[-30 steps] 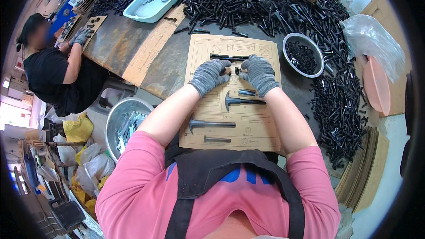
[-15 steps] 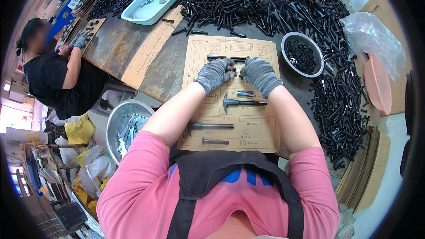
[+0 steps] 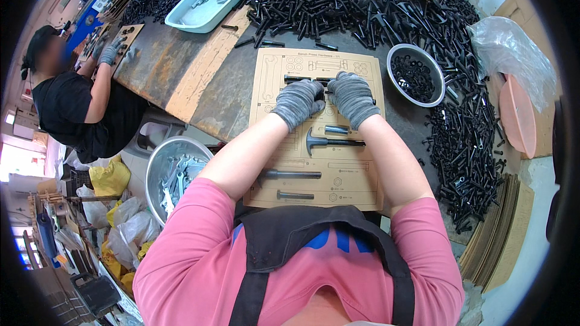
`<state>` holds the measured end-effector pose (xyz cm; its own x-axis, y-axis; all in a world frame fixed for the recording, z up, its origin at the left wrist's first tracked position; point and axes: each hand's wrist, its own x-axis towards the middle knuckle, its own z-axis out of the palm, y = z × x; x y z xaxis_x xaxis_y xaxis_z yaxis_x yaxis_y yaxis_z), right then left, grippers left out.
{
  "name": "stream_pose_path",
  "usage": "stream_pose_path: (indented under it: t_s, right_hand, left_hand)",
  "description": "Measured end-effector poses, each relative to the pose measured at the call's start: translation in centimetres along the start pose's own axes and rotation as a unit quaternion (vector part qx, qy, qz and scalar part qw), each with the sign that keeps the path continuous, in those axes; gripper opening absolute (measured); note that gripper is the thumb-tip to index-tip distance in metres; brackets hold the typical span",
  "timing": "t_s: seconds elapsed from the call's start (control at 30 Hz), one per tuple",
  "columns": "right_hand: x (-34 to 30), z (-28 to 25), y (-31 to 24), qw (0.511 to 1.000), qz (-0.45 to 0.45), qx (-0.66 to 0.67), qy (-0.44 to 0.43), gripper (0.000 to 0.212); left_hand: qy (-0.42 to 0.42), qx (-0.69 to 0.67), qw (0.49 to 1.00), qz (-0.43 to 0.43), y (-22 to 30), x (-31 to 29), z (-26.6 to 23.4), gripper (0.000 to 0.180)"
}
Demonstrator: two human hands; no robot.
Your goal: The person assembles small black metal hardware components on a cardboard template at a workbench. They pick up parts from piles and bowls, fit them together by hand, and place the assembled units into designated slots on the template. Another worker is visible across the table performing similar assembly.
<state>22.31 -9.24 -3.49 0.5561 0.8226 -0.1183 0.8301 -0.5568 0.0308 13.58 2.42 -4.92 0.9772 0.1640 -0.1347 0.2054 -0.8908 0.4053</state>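
Note:
My left hand point(image 3: 298, 104) and my right hand point(image 3: 353, 98), both in grey knit gloves, work close together over a cardboard sheet point(image 3: 356, 190) printed with hardware outlines. Both have bent, closed fingers; what they pinch is hidden beneath the gloves. Just beyond the fingertips a black bolt point(image 3: 297, 78) lies crosswise on the sheet, partly covered by the right hand. Nearer me on the sheet are a short metal sleeve point(image 3: 336, 129), a black T-shaped hook piece point(image 3: 329, 141), a second hooked rod point(image 3: 293, 174) and a dark bolt point(image 3: 295, 195).
Heaps of black bolts point(image 3: 302, 9) cover the table's far side and right. A metal bowl point(image 3: 442, 96) of black nuts stands right of the sheet; a pale blue tray point(image 3: 175, 22) holds metal sleeves. A bowl of wrenches point(image 3: 152, 175) sits lower left. A co-worker point(image 3: 72, 99) works at left.
My left hand has turned and its fingers have closed in, covering small dark pieces that showed between the hands. The right hand has barely shifted. The co-worker's hands moved slightly.

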Motion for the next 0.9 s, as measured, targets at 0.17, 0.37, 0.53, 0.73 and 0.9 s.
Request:
stream_pose_path:
  t_s: [0.17,0.37,0.53,0.73,0.9]
  right_hand:
    - [-0.1,0.5,0.2,0.999,-0.039,-0.007,0.021,0.018]
    - [0.2,0.7,0.3,1.000,0.010,-0.006,0.012,0.018]
    - [0.5,1.0,0.1,0.999,-0.001,0.014,0.029,0.017]
    - [-0.7,0.7,0.7,0.989,0.016,0.102,0.107,0.017]
    - [-5.9,1.4,4.0,0.955,-0.014,0.183,0.233,0.019]
  left_hand:
    - [0.007,-0.019,1.000,-0.013,0.1,0.0,0.0,0.031]
    - [0.025,-0.014,1.000,-0.011,0.4,-0.1,0.1,0.034]
    - [0.032,-0.013,0.999,-0.010,0.5,0.0,0.0,0.034]
    - [0.035,-0.009,0.999,-0.026,0.6,0.1,0.3,0.034]
    - [0.052,-0.053,0.997,-0.014,0.7,-0.4,0.2,0.037]
